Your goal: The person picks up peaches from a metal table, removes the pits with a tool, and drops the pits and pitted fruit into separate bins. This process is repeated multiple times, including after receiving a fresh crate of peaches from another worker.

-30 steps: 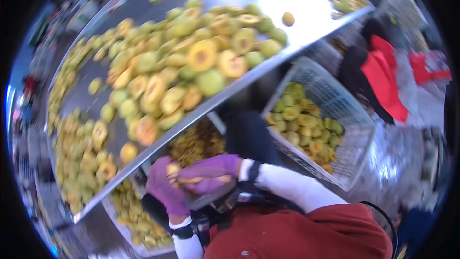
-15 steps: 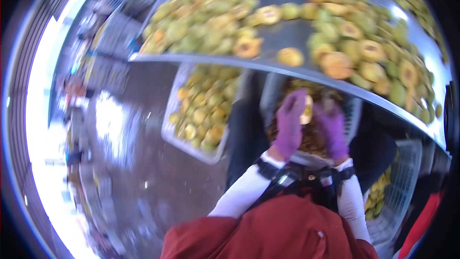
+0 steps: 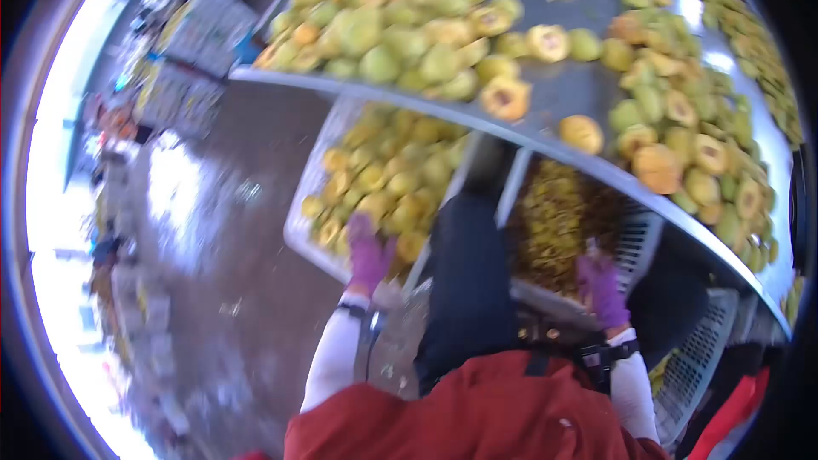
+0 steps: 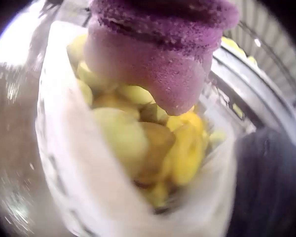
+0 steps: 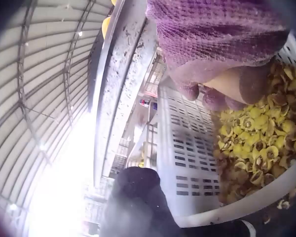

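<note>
My left hand (image 3: 371,262), in a purple glove, reaches over the near edge of a white crate (image 3: 300,226) of yellow-green fruit (image 3: 400,172). Its thumb and fingers stand apart in the head view, with nothing visible between them. The left wrist view shows the gloved fingers (image 4: 153,59) just above the fruit. My right hand (image 3: 603,288), gloved alike, hovers at the right side of a crate of yellow and brown fruit scraps (image 3: 554,221). Its fingers curl round a tool with a tan handle (image 5: 229,83); a small pale tip shows beyond the glove in the head view.
A metal table (image 3: 532,132) heaped with halved fruit (image 3: 682,132) runs across the front, its raised edge above both crates. My dark-clad leg (image 3: 469,281) stands between the crates. Another crate (image 3: 703,358) is at the right, and wet floor (image 3: 230,204) lies left.
The head view has swung left. The hands, together around a piece of fruit earlier, have parted: the left has moved left to the fruit crate, its piece gone, while the right stays over the scraps.
</note>
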{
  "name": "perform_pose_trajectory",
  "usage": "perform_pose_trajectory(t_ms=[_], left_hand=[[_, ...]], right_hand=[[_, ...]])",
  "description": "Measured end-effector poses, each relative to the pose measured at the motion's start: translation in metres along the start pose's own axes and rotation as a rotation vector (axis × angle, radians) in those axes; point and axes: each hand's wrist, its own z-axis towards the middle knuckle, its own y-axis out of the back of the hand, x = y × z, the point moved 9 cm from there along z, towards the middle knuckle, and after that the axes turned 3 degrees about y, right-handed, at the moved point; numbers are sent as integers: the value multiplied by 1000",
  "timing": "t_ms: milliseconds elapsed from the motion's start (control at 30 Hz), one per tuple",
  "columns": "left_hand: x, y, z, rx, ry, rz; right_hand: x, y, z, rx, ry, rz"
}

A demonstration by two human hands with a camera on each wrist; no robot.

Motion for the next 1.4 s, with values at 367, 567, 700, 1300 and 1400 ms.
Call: perform_pose_trajectory(t_ms=[367, 567, 700, 1300, 1400], left_hand=[[-29, 36, 74, 43, 264, 378], [-301, 202, 171, -495, -536, -297], [-400, 110, 210, 276, -508, -129], [-424, 130, 85, 444, -39, -1563], [-444, 129, 67, 529, -179, -1431]], right_hand=[[10, -36, 29, 19, -374, 567], [66, 1, 9, -52, -46, 74], [75, 14, -5, -151, -25, 8], [231, 96, -45, -460, 336, -5], [229, 107, -49, -504, 404, -101]])
